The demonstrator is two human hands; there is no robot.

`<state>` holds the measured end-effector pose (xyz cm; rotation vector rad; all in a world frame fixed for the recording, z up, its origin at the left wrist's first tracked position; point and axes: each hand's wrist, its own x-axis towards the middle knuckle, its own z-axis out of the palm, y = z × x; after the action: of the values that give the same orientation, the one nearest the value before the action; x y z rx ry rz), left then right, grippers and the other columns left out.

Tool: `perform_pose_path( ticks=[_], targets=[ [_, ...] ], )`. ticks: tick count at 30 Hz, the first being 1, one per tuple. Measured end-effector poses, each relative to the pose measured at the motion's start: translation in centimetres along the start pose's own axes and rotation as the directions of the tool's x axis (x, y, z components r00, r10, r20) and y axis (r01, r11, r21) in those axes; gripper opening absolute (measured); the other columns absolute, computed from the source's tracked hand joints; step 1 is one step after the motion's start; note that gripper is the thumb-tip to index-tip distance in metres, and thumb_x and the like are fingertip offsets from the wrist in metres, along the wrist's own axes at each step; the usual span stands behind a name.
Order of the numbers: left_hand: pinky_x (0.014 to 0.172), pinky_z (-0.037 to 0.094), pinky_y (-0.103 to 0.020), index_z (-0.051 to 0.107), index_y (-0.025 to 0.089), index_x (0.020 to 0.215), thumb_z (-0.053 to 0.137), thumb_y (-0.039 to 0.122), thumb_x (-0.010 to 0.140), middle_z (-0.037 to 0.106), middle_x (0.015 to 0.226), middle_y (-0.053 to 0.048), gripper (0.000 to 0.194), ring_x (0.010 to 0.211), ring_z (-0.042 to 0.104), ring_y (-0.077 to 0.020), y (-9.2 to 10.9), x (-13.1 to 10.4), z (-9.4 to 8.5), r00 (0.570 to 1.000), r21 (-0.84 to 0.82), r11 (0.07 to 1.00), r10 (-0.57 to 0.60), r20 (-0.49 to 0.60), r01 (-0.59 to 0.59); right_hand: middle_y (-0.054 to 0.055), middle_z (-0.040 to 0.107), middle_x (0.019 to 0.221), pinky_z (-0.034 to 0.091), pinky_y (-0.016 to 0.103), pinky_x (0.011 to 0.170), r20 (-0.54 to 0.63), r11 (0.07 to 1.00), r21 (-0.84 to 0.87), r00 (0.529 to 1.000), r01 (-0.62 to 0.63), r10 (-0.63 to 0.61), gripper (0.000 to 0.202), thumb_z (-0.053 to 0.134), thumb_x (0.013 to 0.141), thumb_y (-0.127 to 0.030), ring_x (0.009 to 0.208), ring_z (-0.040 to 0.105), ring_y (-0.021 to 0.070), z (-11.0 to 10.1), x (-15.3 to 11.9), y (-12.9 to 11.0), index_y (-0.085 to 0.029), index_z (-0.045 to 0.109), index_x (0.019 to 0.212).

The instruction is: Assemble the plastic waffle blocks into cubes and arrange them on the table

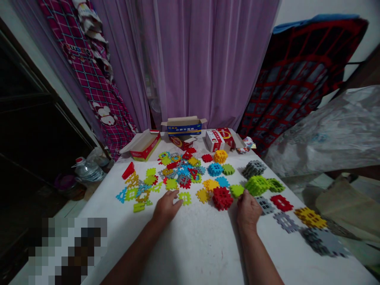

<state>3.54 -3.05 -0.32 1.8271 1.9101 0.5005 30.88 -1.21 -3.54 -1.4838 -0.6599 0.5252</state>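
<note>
Two bare hands work low over a white surface strewn with notched plastic tiles. The left hand is half-curled, thumb and forefinger apart, just beside a lime-green, square, windowed plastic tile lying flat; whether skin meets plastic cannot be told. The right hand is closed into a loose fist next to a lime-green solid plastic tile; anything pinched inside it is hidden.

The windowed tile is probably light, stiff and smooth, hard to break yet thin enough to lie close to the surface. It is best taken by two opposite toothed edges, the notches giving the fingertips purchase, or by a bar of its lattice.

To the right, a red stack of plastic tiles and a lime-green stack of plastic tiles form thick, ridged blocks. Such stacks would presumably weigh more and might slip apart unless squeezed around the sides; whether their layers interlock is unclear. A multicoloured heap of plastic tiles lies farther off, its shapes overlapping. Behind stand creased cardboard forms, notably a blue printed cardboard box, before a softly pleated purple fabric curtain.
</note>
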Motion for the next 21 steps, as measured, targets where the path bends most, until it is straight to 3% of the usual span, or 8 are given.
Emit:
perform_pose_path(
  ticks=[6, 12, 21],
  targets=[
    [0.099, 0.044, -0.030, 0.051, 0.022, 0.137, 0.067, 0.039, 0.076, 0.057, 0.132, -0.010, 0.065, 0.116, 0.058, -0.0244, 0.8, -0.3, -1.0, 0.991, 0.190, 0.980, 0.029, 0.132, -0.054, -0.006, 0.040, 0.043, 0.029, 0.027, 0.048, -0.002, 1.000, 0.026, 1.000, 0.003, -0.003, 0.048, 0.055, 0.081, -0.058, 0.045, 0.036, 0.0106, 0.1, 0.0, 0.0, -0.020, 0.049, 0.053],
    [0.096, 0.046, -0.032, 0.058, 0.024, 0.129, 0.064, 0.038, 0.080, 0.059, 0.126, -0.009, 0.052, 0.112, 0.060, -0.0248, 1.5, 0.1, -1.5, 0.984, 0.244, 0.966, 0.045, 0.175, -0.087, -0.006, 0.040, 0.041, 0.029, 0.028, 0.047, 0.005, 1.000, 0.019, 1.000, 0.002, -0.002, 0.048, 0.055, 0.080, -0.059, 0.044, 0.036, 0.0108, 0.1, -0.2, -0.5, -0.020, 0.049, 0.052],
    [0.091, 0.047, -0.031, 0.057, 0.023, 0.130, 0.065, 0.043, 0.079, 0.062, 0.122, -0.008, 0.054, 0.107, 0.062, -0.0227, 2.8, 0.3, -1.8, 0.979, 0.243, 0.962, 0.081, 0.185, -0.126, -0.006, 0.041, 0.043, 0.030, 0.027, 0.049, -0.008, 1.000, -0.017, 1.000, 0.019, -0.020, 0.047, 0.053, 0.080, -0.057, 0.046, 0.038, 0.0111, -0.1, 0.0, -0.2, -0.020, 0.050, 0.052]
  ],
)
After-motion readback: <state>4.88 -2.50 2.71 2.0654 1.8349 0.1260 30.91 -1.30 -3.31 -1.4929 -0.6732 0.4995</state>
